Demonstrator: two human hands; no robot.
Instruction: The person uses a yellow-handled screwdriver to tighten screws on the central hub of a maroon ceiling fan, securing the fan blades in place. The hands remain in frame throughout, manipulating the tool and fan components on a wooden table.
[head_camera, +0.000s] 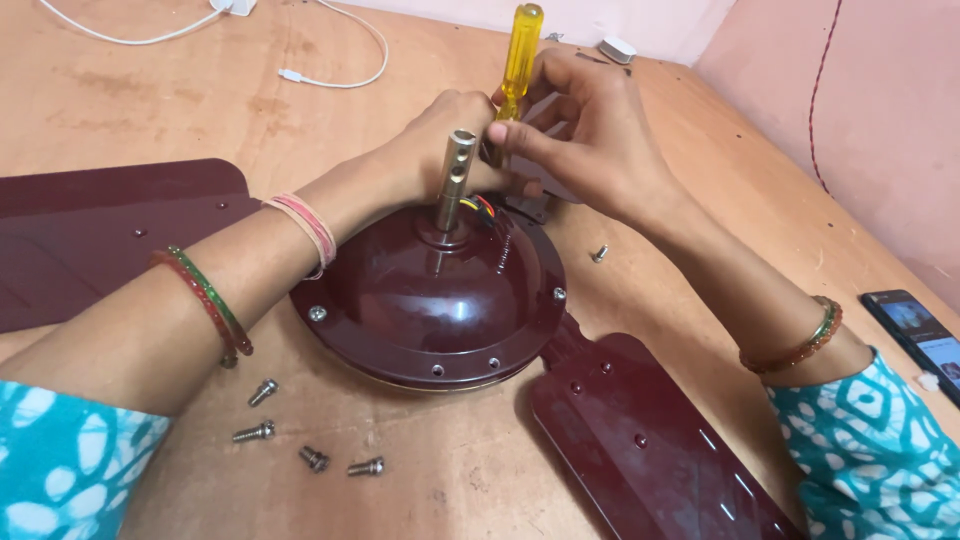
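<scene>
A dark maroon ceiling fan motor housing (430, 310) lies on a wooden table, its metal shaft (455, 180) standing upright. My right hand (590, 130) grips a yellow-handled screwdriver (520, 55) held upright behind the shaft, tip down at the far side of the housing. My left hand (430, 150) reaches over the housing and rests at the same spot by the screwdriver's lower end; what its fingers touch is hidden. One maroon blade (640, 440) extends toward the lower right, another blade (90, 230) lies at the left.
Several loose screws (310, 440) lie on the table in front of the housing, one more screw (599, 253) to its right. A phone (920, 340) rests at the right edge. A white cable (330, 75) and charger lie at the back. A pink wall borders the right.
</scene>
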